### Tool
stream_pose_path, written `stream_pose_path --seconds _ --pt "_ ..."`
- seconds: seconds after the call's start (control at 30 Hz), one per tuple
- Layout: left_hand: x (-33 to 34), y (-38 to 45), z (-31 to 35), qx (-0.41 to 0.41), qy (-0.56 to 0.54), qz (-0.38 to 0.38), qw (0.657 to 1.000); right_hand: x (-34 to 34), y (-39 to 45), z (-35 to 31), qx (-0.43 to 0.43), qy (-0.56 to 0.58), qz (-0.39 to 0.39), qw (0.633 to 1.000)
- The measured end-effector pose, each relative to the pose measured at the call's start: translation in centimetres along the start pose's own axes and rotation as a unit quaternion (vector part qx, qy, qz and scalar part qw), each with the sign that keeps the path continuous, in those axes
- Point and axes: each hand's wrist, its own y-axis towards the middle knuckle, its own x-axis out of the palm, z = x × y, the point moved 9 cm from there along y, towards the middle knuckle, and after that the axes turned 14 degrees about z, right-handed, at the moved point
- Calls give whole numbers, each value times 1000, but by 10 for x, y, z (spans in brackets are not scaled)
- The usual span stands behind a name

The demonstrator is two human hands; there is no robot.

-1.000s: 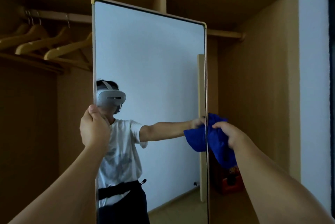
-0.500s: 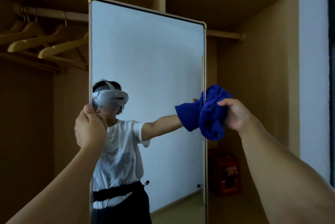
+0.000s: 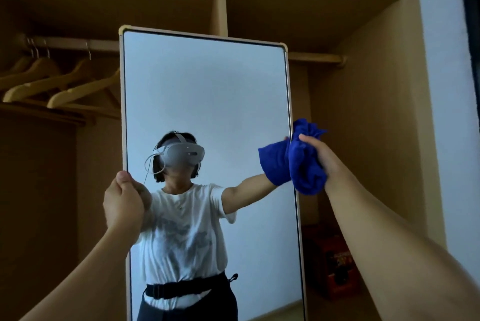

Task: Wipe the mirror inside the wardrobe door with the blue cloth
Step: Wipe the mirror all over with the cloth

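Observation:
A tall mirror in a pale wooden frame stands upright in front of the open wardrobe. My left hand grips its left edge about halfway up. My right hand holds the bunched blue cloth against the mirror's right edge, at about the height of the reflected headset. The cloth's reflection shows just inside that edge. The mirror reflects a person in a white T-shirt with a headset.
Several wooden hangers hang on a rail at the upper left inside the wardrobe. A red box sits on the wardrobe floor behind the mirror's right side. A white wall runs along the right.
My right hand has carried the cloth upward along the mirror's right edge. The view has tilted upward, so the mirror's top sits lower in frame. My left hand keeps its grip.

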Motion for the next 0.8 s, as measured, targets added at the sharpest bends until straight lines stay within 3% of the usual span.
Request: stream_pose_path --seconds 0.2,0.37,0.53,0.67,0.8 --pt "3 1 -4 -8 -9 13 1000 34 8 -63 -61 4 15 998" --pt "2 5 10 1 -26 -20 999 61 7 -117 -134 -23 123 983" --pt "12 24 69 13 -83 -41 996 82 0 -162 -250 -7 195 948" --pt "18 24 86 2 -79 -16 997 94 -6 -185 -350 -171 295 873" --pt "18 25 79 8 -69 2 998 116 -24 -209 -428 -365 388 730"
